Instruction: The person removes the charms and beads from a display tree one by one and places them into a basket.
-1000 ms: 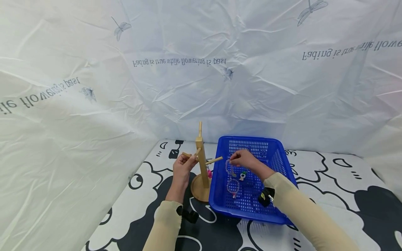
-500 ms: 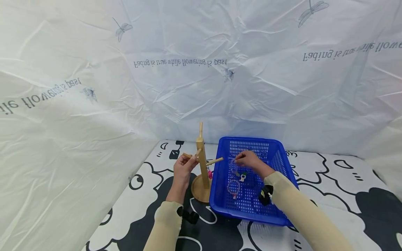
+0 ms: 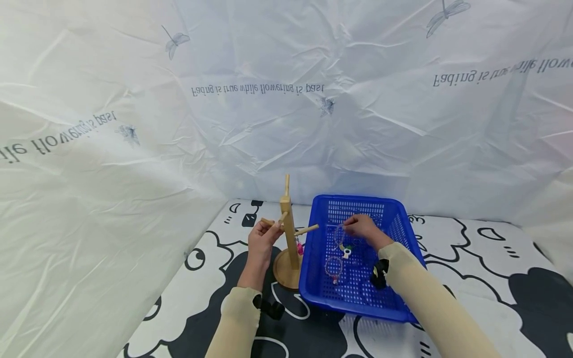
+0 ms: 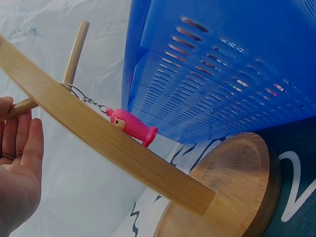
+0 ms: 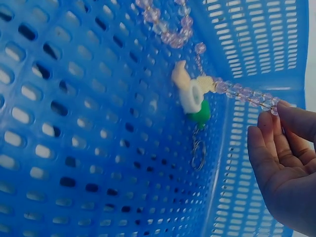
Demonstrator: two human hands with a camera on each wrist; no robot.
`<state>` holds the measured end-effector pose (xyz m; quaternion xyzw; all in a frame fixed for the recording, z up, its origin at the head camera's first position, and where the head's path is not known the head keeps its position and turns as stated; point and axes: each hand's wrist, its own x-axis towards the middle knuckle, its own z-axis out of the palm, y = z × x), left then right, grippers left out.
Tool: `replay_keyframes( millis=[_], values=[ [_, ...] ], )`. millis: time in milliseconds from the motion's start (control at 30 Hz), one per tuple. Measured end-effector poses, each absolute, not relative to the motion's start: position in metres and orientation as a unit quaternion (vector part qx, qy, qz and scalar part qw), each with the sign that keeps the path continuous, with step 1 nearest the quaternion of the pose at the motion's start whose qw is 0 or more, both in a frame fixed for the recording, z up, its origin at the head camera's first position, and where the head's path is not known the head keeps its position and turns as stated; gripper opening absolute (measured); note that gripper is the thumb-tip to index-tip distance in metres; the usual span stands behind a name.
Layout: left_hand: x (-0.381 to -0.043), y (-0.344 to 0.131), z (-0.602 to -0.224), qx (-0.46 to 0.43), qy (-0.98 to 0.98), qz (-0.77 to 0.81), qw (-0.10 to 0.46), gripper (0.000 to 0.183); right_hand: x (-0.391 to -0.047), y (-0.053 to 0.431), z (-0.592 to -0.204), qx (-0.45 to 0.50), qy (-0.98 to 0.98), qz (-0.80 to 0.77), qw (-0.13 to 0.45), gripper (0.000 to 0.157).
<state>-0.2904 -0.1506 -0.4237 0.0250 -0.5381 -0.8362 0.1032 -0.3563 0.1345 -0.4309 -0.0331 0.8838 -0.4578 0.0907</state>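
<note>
A creased white sheet [image 3: 268, 139] with printed lettering [image 3: 258, 90] hangs behind a black-and-white patterned cloth [image 3: 483, 288].

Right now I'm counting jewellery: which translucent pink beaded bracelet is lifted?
The translucent pink beaded bracelet pinched by the right hand; the other bracelet lies in the blue plastic basket.

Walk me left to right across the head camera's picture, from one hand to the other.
Left hand, upright wooden post, pink figure charm, lower beaded bracelet, right hand.
</note>
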Motion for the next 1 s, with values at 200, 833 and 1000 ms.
replay_keyframes(
  millis=[200,833,1000],
  values=[
    [-0.290,-0.150,-0.424,0.022,-0.540,-0.835,0.104,0.008,-0.360,0.142,-0.437,-0.020,0.875,-0.476,0.080,0.031],
    [-0.289,-0.151,-0.423,0.025,-0.541,-0.835,0.101,0.013,-0.369,0.157,-0.453,0.034,0.880,-0.467,0.083,0.028],
    [-0.289,-0.151,-0.423,0.025,-0.545,-0.832,0.103,0.010,-0.367,0.157,-0.452,0.037,0.882,-0.464,0.080,0.027]
  ],
)
